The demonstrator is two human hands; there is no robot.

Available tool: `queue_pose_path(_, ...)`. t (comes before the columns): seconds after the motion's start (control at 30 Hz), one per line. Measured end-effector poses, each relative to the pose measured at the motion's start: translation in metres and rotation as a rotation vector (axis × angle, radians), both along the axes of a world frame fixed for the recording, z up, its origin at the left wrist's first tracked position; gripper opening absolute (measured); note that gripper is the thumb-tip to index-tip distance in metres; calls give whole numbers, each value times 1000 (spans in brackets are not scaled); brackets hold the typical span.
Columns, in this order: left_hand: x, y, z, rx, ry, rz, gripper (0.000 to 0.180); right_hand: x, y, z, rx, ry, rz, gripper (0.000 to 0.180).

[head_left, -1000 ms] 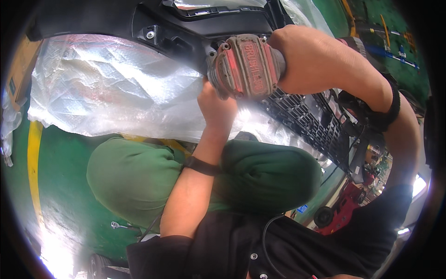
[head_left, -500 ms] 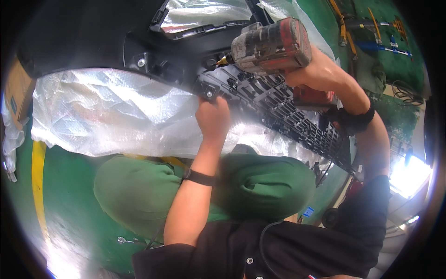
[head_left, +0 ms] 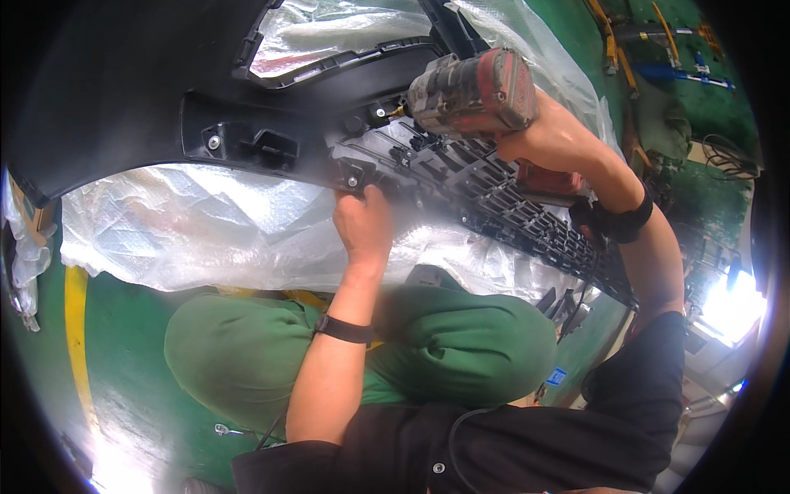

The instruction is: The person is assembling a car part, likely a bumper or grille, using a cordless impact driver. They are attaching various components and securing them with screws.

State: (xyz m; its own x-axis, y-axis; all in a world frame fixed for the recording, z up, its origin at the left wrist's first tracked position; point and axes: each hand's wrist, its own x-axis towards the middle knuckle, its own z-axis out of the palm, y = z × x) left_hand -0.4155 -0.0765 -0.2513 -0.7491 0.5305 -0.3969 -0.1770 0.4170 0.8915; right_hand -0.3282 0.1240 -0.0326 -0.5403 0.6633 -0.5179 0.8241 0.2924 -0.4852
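Observation:
My right hand [head_left: 555, 142] is wrapped round the handle of a worn red-and-grey cordless impact driver [head_left: 469, 92]. Its bit points left, its tip beside a silver screw [head_left: 380, 113] in a large black plastic car bumper [head_left: 90, 99]; I cannot tell whether they touch. With closed fingers, my left hand [head_left: 364, 229] grips the bumper's near edge, just below a tab with another screw [head_left: 353, 182]. The fingertips are partly hidden by that edge. A black mesh grille [head_left: 527, 210] joins the bumper and runs off to the right, under the driver.
Crinkled silvery bubble wrap [head_left: 197, 222] lies beneath the bumper. My green-trousered knees [head_left: 469, 346] are close to its near side. On the green floor are a ratchet wrench [head_left: 232, 430], a yellow stripe [head_left: 76, 329] and, far right, a coiled cable [head_left: 728, 158].
The bumper has shifted left and nearer in the view, and my left hand has moved a little with it. My right hand and the driver have moved slightly left and nearer.

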Motion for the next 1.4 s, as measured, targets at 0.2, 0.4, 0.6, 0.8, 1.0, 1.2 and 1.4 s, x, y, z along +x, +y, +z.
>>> queue_pose_path(0.2, -1, -1, -4, 21, -73, -9, 25, -3, 4, 3, -58, -20, -33, 36)
queue_pose_path(0.4, 0, -2, -5, 81, -79, -2, 23, -1, 6, -2, -23, -17, 5, 35)
queue_pose_path(0.6, 0, -2, -9, 59, -31, -3, 23, -6, 3, 2, -47, -55, -61, 36)
queue_pose_path(0.8, 1, -1, -9, 80, -113, 31, 22, -9, 7, 3, -66, -80, -63, 37)
queue_pose_path(1.0, 1, -2, -13, 90, -78, 9, 24, -8, 7, -1, -23, -80, -29, 34)
queue_pose_path(1.2, 1, -2, -8, 86, -100, 14, 24, -5, 30, -15, 11, -76, 160, 32)
queue_pose_path(1.4, -4, -7, -8, 94, -141, 17, 22, -36, 56, -8, 114, -110, 508, 32)
